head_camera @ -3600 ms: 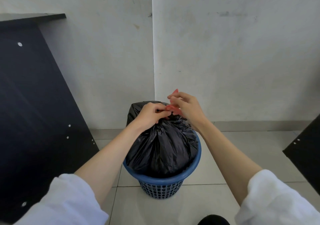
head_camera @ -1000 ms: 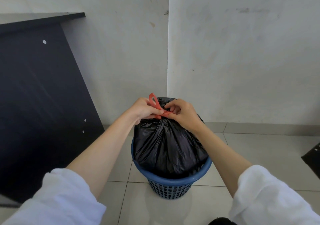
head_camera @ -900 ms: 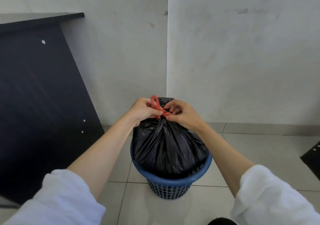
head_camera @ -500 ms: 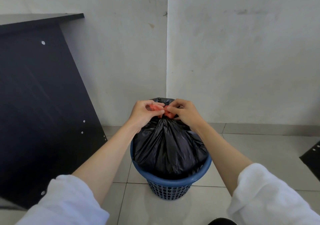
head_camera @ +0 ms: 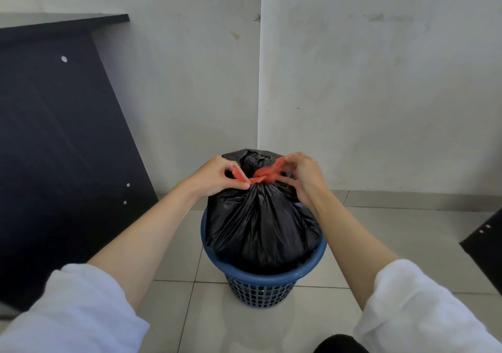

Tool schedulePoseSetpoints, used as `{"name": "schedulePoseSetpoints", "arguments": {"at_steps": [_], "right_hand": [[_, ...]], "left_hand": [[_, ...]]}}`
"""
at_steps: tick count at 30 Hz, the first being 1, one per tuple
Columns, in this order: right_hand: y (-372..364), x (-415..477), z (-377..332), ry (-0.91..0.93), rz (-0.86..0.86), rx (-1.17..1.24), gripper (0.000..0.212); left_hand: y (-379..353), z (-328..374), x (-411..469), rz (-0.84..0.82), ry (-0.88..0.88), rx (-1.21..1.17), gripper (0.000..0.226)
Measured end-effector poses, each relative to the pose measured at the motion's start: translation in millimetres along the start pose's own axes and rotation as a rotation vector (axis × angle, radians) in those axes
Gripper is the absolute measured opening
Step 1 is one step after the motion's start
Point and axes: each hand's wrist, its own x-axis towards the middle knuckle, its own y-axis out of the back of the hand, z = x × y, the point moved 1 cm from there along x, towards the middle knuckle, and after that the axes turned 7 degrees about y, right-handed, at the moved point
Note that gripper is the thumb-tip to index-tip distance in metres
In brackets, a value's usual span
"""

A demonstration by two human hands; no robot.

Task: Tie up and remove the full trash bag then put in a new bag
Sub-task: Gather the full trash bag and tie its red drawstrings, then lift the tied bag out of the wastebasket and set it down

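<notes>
Before white walls, mid-frame, red plastic drawstring ends [head_camera: 264,175] are pinched by left hand [head_camera: 216,175] and right hand [head_camera: 305,175]. They could be torn by overpulling.

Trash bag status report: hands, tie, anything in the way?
Pinching red drawstring ends: left hand, right hand. Neck cinched, black trash bag in blue basket. Nothing seen blocking lift.

the trash bag [head_camera: 260,225] in the bin is showing glossy black, its drawstring [head_camera: 262,176] glowing orange-red. the bin [head_camera: 260,278] is showing mid blue, with a grid of small square holes lower down. left of the bin, a board [head_camera: 54,149] is looking near-black, dotted with pale spots. behind the bin, the wall [head_camera: 380,81] is showing off-white with dark smudges. under it, the floor tiles [head_camera: 271,331] are showing pale grey with darker grout lines. nearer than the bin, the sleeves [head_camera: 73,314] are showing white.
</notes>
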Motion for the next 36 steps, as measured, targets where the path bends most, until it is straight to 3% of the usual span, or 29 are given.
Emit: {"name": "schedulePoseSetpoints", "arguments": {"at_steps": [7, 12, 17, 19, 22, 25, 27, 30, 32, 36], "right_hand": [[21.4, 18.2, -0.9, -0.137, 0.305, 0.277, 0.024], [26.4, 23.1, -8.3, -0.029, 0.27, 0.283, 0.025], [-1.3, 9.3, -8.6, 0.203, -0.048, -0.379, 0.011], [-10.3, 1.6, 1.3, 0.318, -0.221, -0.666, 0.033], [-15.3, -4.3, 15.6, 0.386, -0.403, -1.287, 0.085], [-11.5, 0.2, 30.0, 0.287, -0.468, -1.423, 0.117], [-10.2, 4.7, 38.1, 0.276, -0.44, -1.444, 0.115], [-10.8, 7.3, 48.1, 0.419, -0.362, -1.534, 0.096], [-10.9, 10.4, 50.3, 0.492, -0.334, -1.46, 0.076], [-9.8, 15.3, 39.0, 0.435, -0.351, -1.199, 0.056]], "left_hand": [[16.6, -25.7, -7.5, 0.04, 0.126, -0.052, 0.006], [11.8, -21.8, 2.7, 0.122, 0.155, -0.065, 0.003], [-10.1, -18.1, 26.2, 0.457, 0.191, 0.06, 0.025], [-25.3, -21.3, 26.6, 0.439, 0.264, -0.044, 0.037], [-36.9, -24.7, 18.8, 0.383, 0.265, -0.255, 0.052], [-31.3, -35.2, 16.0, 0.294, 0.225, -0.318, 0.045], [-26.3, -40.6, 15.6, 0.218, 0.213, -0.403, 0.045], [-22.0, -44.7, 15.5, 0.17, 0.257, -0.561, 0.051], [-19.7, -45.8, 13.7, 0.175, 0.293, -0.617, 0.05], [-18.4, -49.9, 11.0, 0.198, 0.291, -0.634, 0.059]]}}
